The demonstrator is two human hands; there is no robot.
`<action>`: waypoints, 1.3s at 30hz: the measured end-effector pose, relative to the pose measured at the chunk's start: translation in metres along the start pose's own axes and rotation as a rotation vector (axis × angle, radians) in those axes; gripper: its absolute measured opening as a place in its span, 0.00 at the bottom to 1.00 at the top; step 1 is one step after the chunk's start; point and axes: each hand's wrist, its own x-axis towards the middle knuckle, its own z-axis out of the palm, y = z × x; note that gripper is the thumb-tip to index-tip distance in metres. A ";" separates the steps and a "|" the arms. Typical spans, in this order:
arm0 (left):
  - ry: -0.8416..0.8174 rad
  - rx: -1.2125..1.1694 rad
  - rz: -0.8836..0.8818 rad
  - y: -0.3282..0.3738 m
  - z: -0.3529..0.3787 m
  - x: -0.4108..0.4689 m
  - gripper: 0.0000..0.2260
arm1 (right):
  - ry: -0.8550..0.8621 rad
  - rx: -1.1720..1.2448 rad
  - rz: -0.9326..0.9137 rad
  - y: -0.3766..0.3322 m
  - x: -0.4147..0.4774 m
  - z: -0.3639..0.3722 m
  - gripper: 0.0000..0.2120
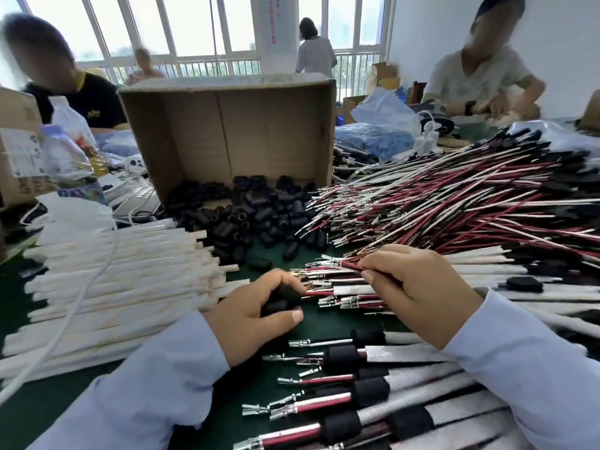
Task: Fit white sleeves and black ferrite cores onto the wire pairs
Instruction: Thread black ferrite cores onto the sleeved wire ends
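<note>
Head view: your right hand pinches one wire pair between thumb and forefinger, the other fingers curled under. The red and white leads run out leftward from your fingertips, and their metal terminals point toward your left hand without touching it. That pair lies just above a small fan of sleeved pairs on the green table, between your two hands.

Your left hand is clenched around black ferrite cores. Two show between thumb and fingers; whether more sit in the palm, you cannot tell. The knuckles face up and the thumb presses from the near side. Both forearms come in from the bottom edge in light blue cuffs, with the right wrist raised over the finished pieces.

By count you have one pair in the grip and two visible cores in the fist. At least six finished assemblies, each with a core seated against its white sleeve, lie in rows below your right hand. The rest are heaps too dense to count:
- loose white sleeves, stacked at your left
- loose cores, spilling from a tipped cardboard box
- bare red and white pairs, at the upper right

Four other people are in the room beyond the table. Plastic bottles stand at the far left.
</note>
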 end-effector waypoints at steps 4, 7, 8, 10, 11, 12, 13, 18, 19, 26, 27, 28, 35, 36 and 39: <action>0.023 0.323 0.167 -0.007 -0.003 -0.003 0.11 | -0.074 0.025 -0.022 -0.004 -0.001 -0.001 0.08; -0.009 0.414 0.196 -0.004 -0.004 -0.003 0.09 | -0.136 -0.009 -0.036 -0.005 0.000 0.000 0.08; -0.003 0.424 0.217 -0.004 -0.004 -0.003 0.11 | -0.134 -0.006 -0.035 -0.004 0.001 0.001 0.08; 0.009 0.393 0.256 -0.002 -0.007 -0.002 0.08 | -0.115 -0.005 -0.005 -0.001 0.002 0.004 0.09; 0.011 0.348 0.242 -0.001 -0.010 -0.002 0.06 | -0.112 -0.009 0.020 0.000 0.003 0.006 0.09; 0.012 0.289 0.210 -0.001 -0.013 -0.001 0.07 | -0.110 -0.010 0.041 0.000 0.003 0.007 0.10; 0.013 0.240 0.180 -0.002 -0.015 -0.001 0.08 | -0.105 -0.006 0.051 0.000 0.004 0.008 0.10; 0.071 0.137 0.170 -0.001 -0.016 -0.003 0.12 | -0.073 0.010 0.002 -0.008 0.000 0.006 0.09; 0.086 0.119 0.183 -0.001 -0.015 -0.003 0.12 | -0.076 0.014 -0.007 -0.008 0.000 0.006 0.09; 0.279 -0.388 0.207 0.014 -0.008 0.005 0.09 | -0.026 0.211 0.053 -0.005 0.002 0.008 0.12; 0.315 -0.589 0.108 0.017 -0.005 0.009 0.09 | -0.039 0.244 0.074 -0.004 0.002 0.008 0.16; 0.350 -0.766 -0.002 0.020 -0.003 0.012 0.10 | -0.065 0.282 0.105 -0.003 0.003 0.008 0.17; 0.353 -0.714 -0.165 0.011 -0.009 0.016 0.03 | -0.092 0.409 0.160 0.007 0.005 0.009 0.03; 0.357 -0.521 -0.083 0.009 -0.009 0.014 0.03 | -0.074 0.352 0.129 0.005 0.005 0.010 0.03; 0.317 -0.065 0.144 0.007 -0.002 0.009 0.10 | 0.017 0.359 0.066 0.006 0.004 0.012 0.05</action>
